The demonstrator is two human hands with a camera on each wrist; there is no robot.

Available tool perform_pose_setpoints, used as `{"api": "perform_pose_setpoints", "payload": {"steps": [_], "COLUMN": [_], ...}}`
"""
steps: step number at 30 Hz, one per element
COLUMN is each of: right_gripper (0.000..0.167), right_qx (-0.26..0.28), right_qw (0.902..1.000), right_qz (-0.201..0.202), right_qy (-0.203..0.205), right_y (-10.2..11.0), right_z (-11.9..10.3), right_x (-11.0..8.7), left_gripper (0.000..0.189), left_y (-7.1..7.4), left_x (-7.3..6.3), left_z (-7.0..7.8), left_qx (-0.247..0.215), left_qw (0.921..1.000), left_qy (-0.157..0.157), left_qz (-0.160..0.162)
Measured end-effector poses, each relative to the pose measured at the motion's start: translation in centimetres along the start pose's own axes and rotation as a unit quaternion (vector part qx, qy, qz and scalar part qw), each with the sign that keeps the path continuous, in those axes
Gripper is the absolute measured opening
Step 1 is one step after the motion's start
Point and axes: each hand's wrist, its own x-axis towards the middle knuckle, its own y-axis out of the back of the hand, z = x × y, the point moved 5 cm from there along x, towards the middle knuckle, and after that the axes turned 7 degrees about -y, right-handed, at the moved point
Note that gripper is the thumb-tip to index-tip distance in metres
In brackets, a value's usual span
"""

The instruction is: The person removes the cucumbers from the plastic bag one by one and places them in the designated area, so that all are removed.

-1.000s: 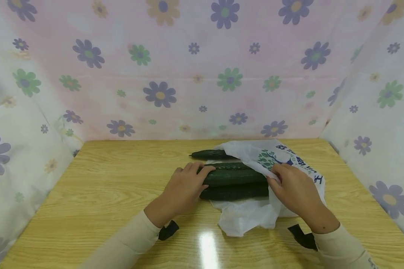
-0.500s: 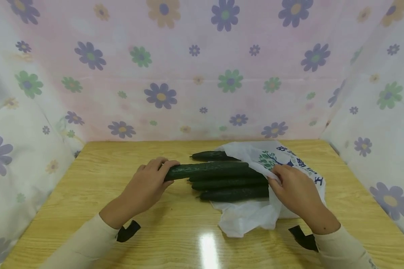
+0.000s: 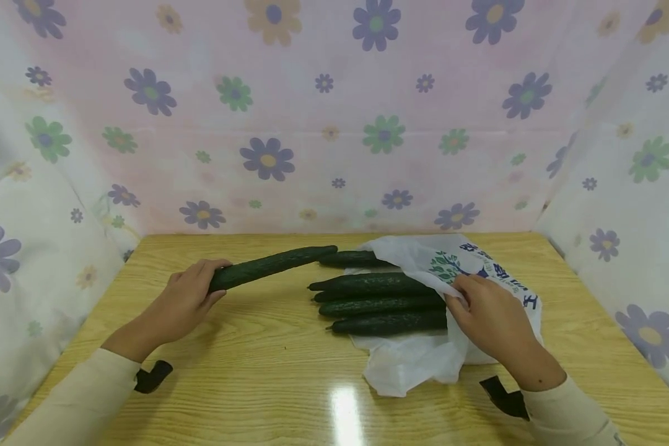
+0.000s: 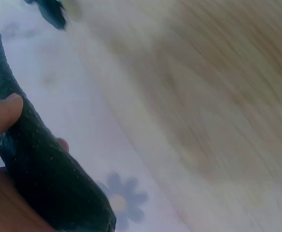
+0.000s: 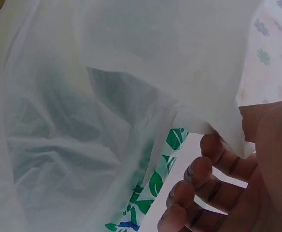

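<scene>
My left hand (image 3: 186,303) grips a dark green cucumber (image 3: 275,263) by its left end, raised over the left part of the table and pointing right. In the left wrist view the thumb lies across the cucumber (image 4: 49,169), with a fingertip showing on its far side. Several more cucumbers (image 3: 379,305) lie side by side, poking out of a white plastic bag (image 3: 418,365); their right ends are hidden inside it. My right hand (image 3: 493,313) pinches the bag's upper edge and keeps it lifted. In the right wrist view, thumb and forefinger hold the thin plastic (image 5: 179,53).
A wood-grain table (image 3: 245,384) carries everything. Flower-print cloth (image 3: 312,111) stands behind it and along both sides. Dark strap ends (image 3: 153,376) hang from the wrists above the table.
The left hand has drawn one cucumber out of the bag to the left and lifted it off the others. The right hand has stayed at the bag's edge.
</scene>
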Motion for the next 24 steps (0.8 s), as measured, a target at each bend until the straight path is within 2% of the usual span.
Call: {"api": "perform_pose_setpoints", "payload": {"steps": [6, 13, 20, 24], "right_gripper": [0.018, 0.021, 0.02, 0.02], "right_qx": [-0.003, -0.006, -0.004, -0.006], "right_qw": [0.9999, 1.0, 0.9999, 1.0], "right_qz": [0.005, 0.003, -0.01, 0.001], "right_qy": [0.008, 0.006, -0.006, 0.001], "right_y": [-0.1, -0.2, -0.4, -0.4], "right_z": [-0.1, 0.0, 0.1, 0.1], "right_x": [0.0, 0.1, 0.0, 0.0], "left_gripper": [0.051, 0.05, 0.048, 0.047], "left_y": [0.0, -0.5, -0.9, -1.2], "left_x": [-0.9, -1.2, -0.5, 0.2], "left_z": [-2.8, -6.3, -8.3, -9.2], "left_qx": [0.013, 0.001, 0.018, 0.027], "left_qw": [0.9994, 0.9961, 0.9957, 0.9944], "left_qy": [0.014, 0.043, 0.025, 0.023], "left_qz": [-0.027, -0.076, -0.087, -0.099]}}
